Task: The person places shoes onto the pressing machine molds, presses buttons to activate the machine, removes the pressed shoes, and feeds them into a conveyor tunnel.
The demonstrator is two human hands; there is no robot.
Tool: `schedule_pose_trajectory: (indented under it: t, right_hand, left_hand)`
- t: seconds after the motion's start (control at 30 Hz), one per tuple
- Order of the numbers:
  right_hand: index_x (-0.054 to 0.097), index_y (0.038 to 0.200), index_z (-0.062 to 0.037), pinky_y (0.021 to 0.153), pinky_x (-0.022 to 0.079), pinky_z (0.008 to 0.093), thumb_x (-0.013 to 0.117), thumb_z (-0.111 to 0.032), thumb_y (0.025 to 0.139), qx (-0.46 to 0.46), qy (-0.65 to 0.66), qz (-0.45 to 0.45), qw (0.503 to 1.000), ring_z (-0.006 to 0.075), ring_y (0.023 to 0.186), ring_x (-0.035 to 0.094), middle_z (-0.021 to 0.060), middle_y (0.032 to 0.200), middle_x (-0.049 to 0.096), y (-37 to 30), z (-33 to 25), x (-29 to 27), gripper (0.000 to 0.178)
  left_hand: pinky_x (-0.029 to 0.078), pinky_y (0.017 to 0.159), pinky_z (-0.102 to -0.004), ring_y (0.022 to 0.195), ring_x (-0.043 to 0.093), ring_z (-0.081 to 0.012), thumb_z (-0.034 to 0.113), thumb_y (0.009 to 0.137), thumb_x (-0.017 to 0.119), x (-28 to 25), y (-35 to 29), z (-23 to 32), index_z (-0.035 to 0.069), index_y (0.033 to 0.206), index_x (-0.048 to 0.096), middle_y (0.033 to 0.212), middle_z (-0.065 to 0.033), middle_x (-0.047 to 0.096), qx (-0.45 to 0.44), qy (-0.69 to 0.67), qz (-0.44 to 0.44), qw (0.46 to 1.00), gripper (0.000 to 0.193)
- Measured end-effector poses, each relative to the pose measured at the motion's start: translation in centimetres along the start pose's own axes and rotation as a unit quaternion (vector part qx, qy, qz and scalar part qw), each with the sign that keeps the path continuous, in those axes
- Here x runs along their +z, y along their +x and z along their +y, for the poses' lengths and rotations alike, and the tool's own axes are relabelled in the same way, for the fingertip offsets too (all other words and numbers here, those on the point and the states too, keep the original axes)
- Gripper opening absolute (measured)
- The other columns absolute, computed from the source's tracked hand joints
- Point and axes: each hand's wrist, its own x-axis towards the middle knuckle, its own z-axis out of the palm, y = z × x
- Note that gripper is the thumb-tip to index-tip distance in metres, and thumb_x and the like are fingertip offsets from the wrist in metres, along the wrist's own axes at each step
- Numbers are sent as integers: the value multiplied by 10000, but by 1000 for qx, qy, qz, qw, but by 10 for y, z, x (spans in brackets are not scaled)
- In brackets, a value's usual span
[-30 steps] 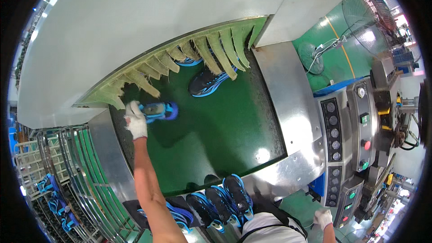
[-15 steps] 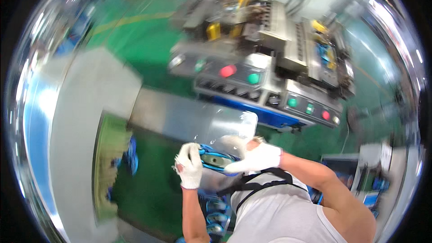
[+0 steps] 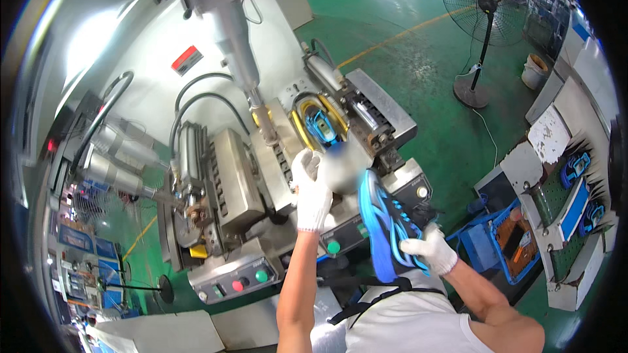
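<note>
My right hand (image 3: 430,249), in a white knit glove, grips a blue and black sneaker (image 3: 384,229) near one end. The shoe is tilted, its bright blue sole facing left and its dark laced upper facing right. My left hand (image 3: 310,189), also gloved, reaches up to the press with its fingers apart. A second blue sneaker (image 3: 320,126) sits in the press between curved yellow pads (image 3: 301,132). The left fingertips are close to the near end of this shoe; a blurred grey patch beside them hides whether they touch.
The metal press (image 3: 239,176) has cylinders, hoses and a control panel (image 3: 239,282) with coloured buttons. A standing fan (image 3: 485,5) is at the far right. On the right are a blue crate (image 3: 495,243) and a rack (image 3: 575,222) holding more shoes.
My view has turned to face the press. Both hands were on one blue shoe; now the right hand alone grips a shoe, and the left has moved up to the press.
</note>
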Motion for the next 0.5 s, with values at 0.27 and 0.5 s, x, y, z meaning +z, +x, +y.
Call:
schedule_pose_trajectory:
  t: [0.27,0.5]
  right_hand:
    - [467,1439,53,1082,439,384,766,-192,732,-89,-30,202,975,233,1216,570,126,1373,579,-31,13,-71,806]
    - [612,1247,34,908,508,376,801,-187,786,-13,-42,235,971,211,1009,630,117,1209,662,13,-1,-59,546]
  left_hand:
    - [444,1053,-524,1251,564,-422,451,793,736,127,185,-140,-49,1334,420,1335,-289,551,-248,349,39,903,802]
    - [568,685,-369,751,720,-239,171,791,785,73,220,-136,-39,997,724,889,-127,744,-239,44,-41,969,300]
